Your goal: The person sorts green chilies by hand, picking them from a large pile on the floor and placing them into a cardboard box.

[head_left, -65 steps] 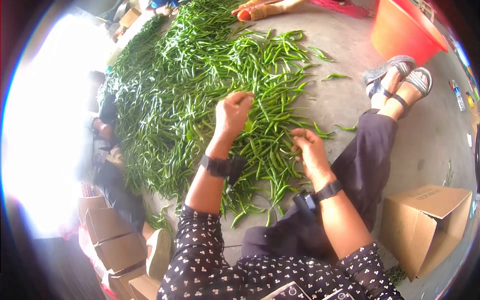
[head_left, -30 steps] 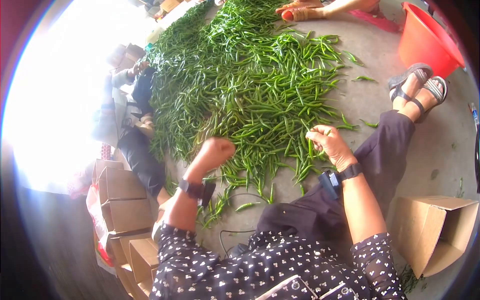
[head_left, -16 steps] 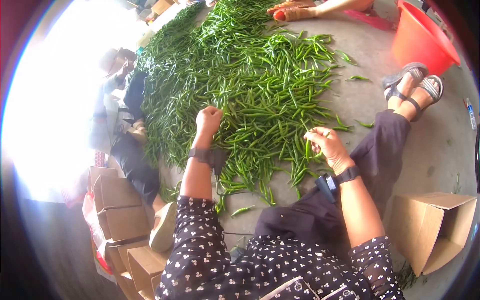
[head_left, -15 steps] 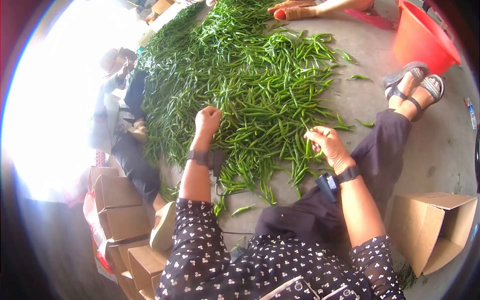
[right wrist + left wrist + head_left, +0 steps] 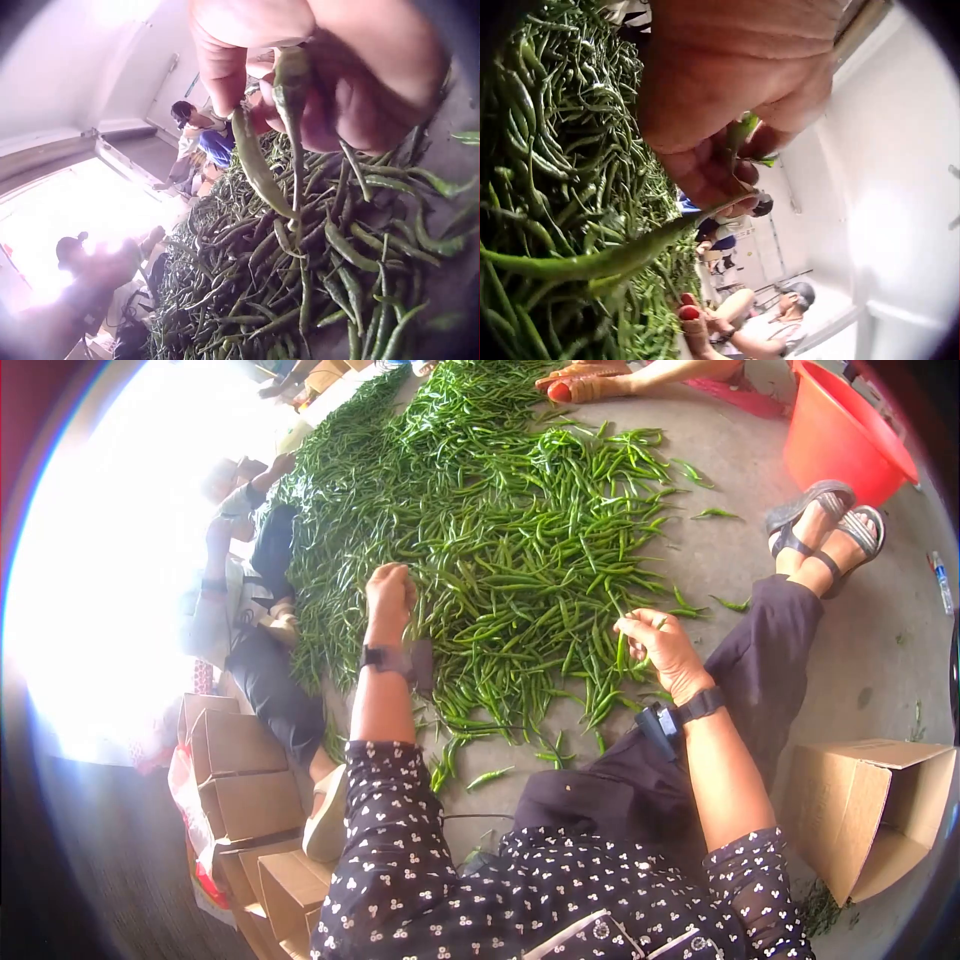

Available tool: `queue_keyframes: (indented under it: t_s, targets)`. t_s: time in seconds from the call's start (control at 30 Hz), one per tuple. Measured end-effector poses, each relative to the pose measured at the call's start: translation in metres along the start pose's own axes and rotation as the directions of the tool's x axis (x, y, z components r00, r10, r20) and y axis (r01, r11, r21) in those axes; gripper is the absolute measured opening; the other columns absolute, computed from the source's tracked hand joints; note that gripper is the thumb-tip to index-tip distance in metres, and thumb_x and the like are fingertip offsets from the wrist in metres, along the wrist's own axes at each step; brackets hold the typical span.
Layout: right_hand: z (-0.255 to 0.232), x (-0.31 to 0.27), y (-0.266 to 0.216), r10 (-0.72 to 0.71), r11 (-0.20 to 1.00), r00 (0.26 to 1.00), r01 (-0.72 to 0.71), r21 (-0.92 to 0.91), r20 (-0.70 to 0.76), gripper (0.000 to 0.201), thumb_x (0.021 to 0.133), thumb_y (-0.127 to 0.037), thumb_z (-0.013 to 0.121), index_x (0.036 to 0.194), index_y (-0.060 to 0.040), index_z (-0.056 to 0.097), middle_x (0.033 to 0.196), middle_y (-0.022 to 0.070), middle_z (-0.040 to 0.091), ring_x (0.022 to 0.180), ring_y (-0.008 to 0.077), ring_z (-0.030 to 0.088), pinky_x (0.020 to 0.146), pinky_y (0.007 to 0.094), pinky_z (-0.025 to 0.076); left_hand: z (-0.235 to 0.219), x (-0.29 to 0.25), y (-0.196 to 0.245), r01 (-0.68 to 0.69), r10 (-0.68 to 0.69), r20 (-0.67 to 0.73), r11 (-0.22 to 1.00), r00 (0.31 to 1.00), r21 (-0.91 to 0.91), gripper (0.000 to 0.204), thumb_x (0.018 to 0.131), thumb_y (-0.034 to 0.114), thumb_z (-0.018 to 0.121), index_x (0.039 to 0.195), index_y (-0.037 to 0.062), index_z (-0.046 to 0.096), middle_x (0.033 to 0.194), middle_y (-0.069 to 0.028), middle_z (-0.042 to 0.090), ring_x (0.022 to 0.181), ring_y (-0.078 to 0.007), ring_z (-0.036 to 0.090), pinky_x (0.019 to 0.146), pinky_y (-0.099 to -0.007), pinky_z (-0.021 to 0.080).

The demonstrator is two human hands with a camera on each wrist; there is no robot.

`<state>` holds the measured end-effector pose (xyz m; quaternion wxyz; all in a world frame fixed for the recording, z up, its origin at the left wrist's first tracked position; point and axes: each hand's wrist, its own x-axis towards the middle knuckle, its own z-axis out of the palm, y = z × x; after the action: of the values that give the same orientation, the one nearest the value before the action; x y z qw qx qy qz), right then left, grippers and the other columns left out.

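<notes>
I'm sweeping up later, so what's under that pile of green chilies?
Gray concrete floor shows through gaps along the right edge of the green chili pile. Under its dense middle, everything is hidden.

This is looking like a produce shed: a heap of green chillies is covering much of the grey floor, people are sitting around it, cardboard boxes and a red tub are flanking it, and pale walls are rising behind.

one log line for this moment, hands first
left hand: pinching green chili | right hand: holding chilies | chili pile: spread on floor | cardboard box: open
</notes>
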<state>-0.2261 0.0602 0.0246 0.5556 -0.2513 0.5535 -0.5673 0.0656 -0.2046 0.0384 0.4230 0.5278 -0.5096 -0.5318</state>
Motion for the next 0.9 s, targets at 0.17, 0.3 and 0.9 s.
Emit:
queue_keyframes:
  t_s: [0.17, 0.3, 0.9]
  targets:
    - [-0.001, 0.002, 0.002, 0.017, 1.000, 0.999, -0.017, 0.000, -0.030, 0.013, 0.080, -0.019, 0.063, 0.076, -0.0066, 0.061, 0.060, -0.0064, 0.049, 0.052, 0.0039, 0.042, 0.050, 0.0192, 0.033, 0.021, 0.037, -0.026, 0.089, -0.067, -0.076, 0.935, 0.995, 0.342, 0.035, 0.079, 0.012, 0.062, 0.110, -0.0030, 0.055, 0.059, -0.0014, 0.050, 0.043, -0.0092, 0.042, 0.038, -0.0240, 0.033]
    - [0.000, 0.003, 0.003, 0.024, 1.000, 0.999, -0.024, -0.012, -0.032, 0.014, 0.080, -0.020, 0.063, 0.076, -0.0064, 0.061, 0.060, -0.0062, 0.050, 0.053, 0.0039, 0.042, 0.050, 0.0193, 0.034, 0.025, 0.046, -0.033, 0.185, -0.154, -0.106, 0.888, 0.982, 0.422, 0.023, 0.079, 0.014, 0.063, 0.098, 0.0010, 0.063, 0.055, 0.0005, 0.048, 0.041, -0.0082, 0.040, 0.037, -0.0229, 0.031]
    - [-0.001, -0.001, 0.005, -0.040, 0.997, 0.998, 0.044, 0.063, -0.056, 0.015, 0.082, -0.021, 0.059, 0.073, -0.0098, 0.056, 0.061, -0.0065, 0.046, 0.056, 0.0040, 0.042, 0.053, 0.0213, 0.035, 0.072, -0.046, 0.037, 0.199, -0.079, 0.346, 0.924, 0.935, -0.327, 0.010, 0.090, 0.015, 0.051, 0.081, 0.0129, 0.047, 0.058, 0.0045, 0.036, 0.044, -0.0064, 0.031, 0.040, -0.0210, 0.024]
